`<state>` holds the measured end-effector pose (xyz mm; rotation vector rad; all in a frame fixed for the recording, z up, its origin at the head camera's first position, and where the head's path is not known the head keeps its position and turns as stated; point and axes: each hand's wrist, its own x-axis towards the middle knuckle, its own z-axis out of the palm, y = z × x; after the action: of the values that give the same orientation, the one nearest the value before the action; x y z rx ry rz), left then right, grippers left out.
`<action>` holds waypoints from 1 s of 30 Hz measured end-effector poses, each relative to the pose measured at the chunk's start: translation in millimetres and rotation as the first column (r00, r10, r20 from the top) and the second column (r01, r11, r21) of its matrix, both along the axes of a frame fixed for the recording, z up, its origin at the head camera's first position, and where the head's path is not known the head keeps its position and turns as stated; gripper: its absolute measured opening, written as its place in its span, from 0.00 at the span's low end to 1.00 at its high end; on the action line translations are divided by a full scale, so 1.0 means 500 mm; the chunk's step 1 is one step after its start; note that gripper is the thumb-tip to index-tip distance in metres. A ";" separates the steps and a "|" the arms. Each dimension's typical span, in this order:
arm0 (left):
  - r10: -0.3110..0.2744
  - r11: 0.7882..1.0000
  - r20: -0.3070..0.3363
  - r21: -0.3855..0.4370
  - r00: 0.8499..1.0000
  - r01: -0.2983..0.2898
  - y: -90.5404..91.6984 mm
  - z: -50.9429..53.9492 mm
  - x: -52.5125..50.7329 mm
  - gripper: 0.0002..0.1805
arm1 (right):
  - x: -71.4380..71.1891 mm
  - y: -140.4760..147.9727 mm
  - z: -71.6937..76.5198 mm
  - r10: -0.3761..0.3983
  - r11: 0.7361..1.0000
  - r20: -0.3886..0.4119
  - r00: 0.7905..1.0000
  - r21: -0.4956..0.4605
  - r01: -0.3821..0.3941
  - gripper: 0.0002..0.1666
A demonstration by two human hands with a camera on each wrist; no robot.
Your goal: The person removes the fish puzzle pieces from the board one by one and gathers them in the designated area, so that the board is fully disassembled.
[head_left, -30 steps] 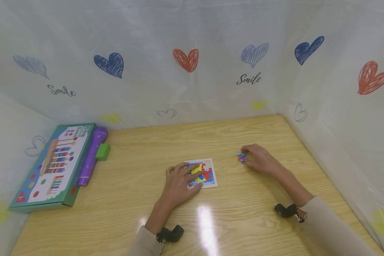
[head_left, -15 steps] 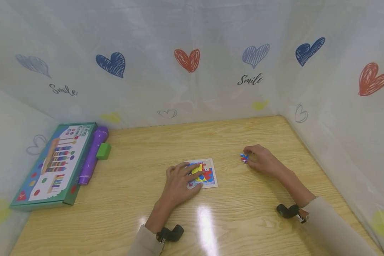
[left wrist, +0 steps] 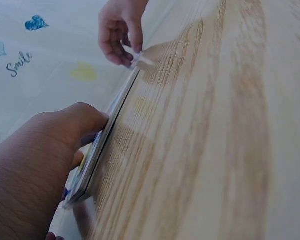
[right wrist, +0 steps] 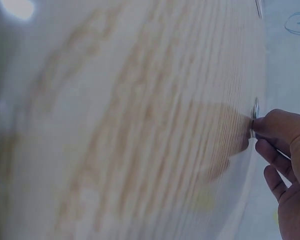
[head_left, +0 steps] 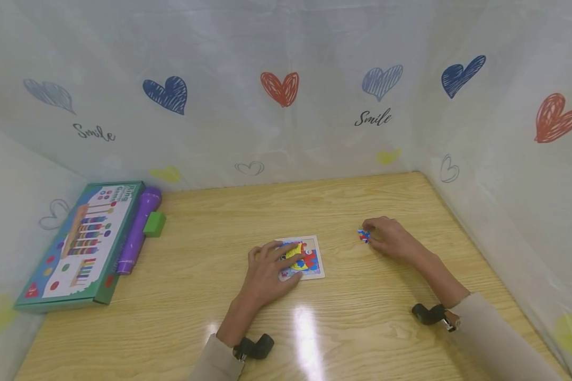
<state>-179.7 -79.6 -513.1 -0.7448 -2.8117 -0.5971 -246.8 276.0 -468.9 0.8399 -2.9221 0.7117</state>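
place: screened-off tabletop booth | signs: heart-printed sheeting [head_left: 209, 132], wood-grain table [head_left: 219, 222]

Pale, creased sheeting [head_left: 209, 137] stands behind the tabletop [head_left: 209, 222] and at both its sides — on it are printed red, blue and yellow hearts [head_left: 280, 89]. The tabletop has light wood grain, with one bright, narrow reflection [head_left: 307, 341] of light.

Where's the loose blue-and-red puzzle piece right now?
In the head view, the loose blue-and-red puzzle piece is pinched by the right hand, to the right of the square, pale-framed picture puzzle partly under the left hand.
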 end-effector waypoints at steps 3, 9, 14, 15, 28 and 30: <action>-0.003 1.000 -0.005 0.005 1.000 0.003 0.000 0.001 0.000 0.23 | 0.003 0.000 0.001 0.011 1.000 -0.022 1.000 0.005 -0.011 0.17; -0.001 1.000 0.003 0.008 1.000 0.001 -0.001 0.003 0.002 0.23 | 0.008 -0.003 0.004 -0.003 1.000 -0.062 0.998 0.017 0.004 0.18; 0.001 1.000 0.010 0.004 1.000 -0.001 -0.001 0.002 0.001 0.24 | 0.011 -0.011 0.011 -0.008 1.000 -0.059 0.998 0.005 0.008 0.17; 0.000 1.000 0.009 0.002 1.000 0.000 -0.001 0.001 0.001 0.24 | 0.012 -0.012 0.013 -0.006 1.000 -0.055 0.998 0.002 0.006 0.17; 0.002 1.000 -0.009 -0.025 1.000 -0.002 0.001 0.001 -0.004 0.24 | 0.007 -0.039 0.026 0.022 0.999 -0.077 0.997 -0.028 -0.024 0.15; 0.002 1.000 -0.007 -0.030 1.000 -0.003 0.001 0.000 -0.002 0.24 | 0.009 -0.046 0.027 0.034 0.999 -0.095 0.995 -0.029 -0.037 0.15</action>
<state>-180.5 -79.2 -513.0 -0.7471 -2.8210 -0.5521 -242.1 253.0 -455.6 0.8994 -2.8128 0.6976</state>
